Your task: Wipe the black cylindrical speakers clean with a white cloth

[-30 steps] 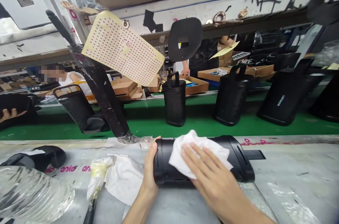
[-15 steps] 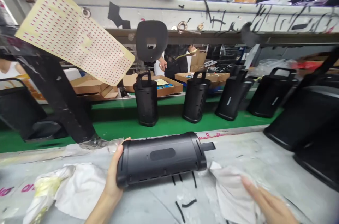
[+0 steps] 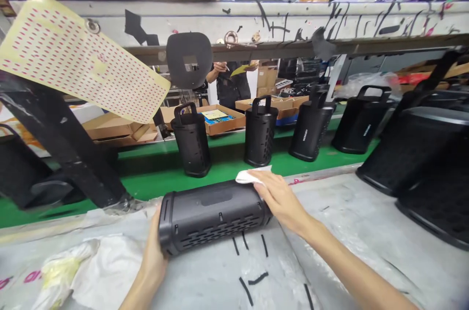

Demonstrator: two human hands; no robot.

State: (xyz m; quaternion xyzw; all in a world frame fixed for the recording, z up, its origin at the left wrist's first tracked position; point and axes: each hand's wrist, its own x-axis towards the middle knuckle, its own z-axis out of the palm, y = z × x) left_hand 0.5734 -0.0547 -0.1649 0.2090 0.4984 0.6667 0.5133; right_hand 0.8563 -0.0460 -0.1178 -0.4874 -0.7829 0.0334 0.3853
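A black portable speaker (image 3: 216, 217) lies on its side just above or on the grey worktop, its slotted grille turned towards me and an oval patch on its upper face. My left hand (image 3: 154, 251) is closed around its left end, with most of the fingers hidden behind it. My right hand (image 3: 280, 197) pinches a folded white cloth (image 3: 252, 175) and presses it against the speaker's top right edge. The speaker's right end is partly covered by that hand.
More black speakers with handles, among them one speaker (image 3: 191, 144), stand on the green belt (image 3: 227, 168). Larger black speakers (image 3: 436, 168) are at the right. A crumpled white cloth (image 3: 110, 271) and black strips (image 3: 246, 290) lie on the worktop (image 3: 205, 280). Across the belt stands a person (image 3: 232, 83).
My right hand has lifted the white cloth off the worktop and brought it left onto the speaker. The speaker has rolled so its slotted side shows; its handle is now hidden.
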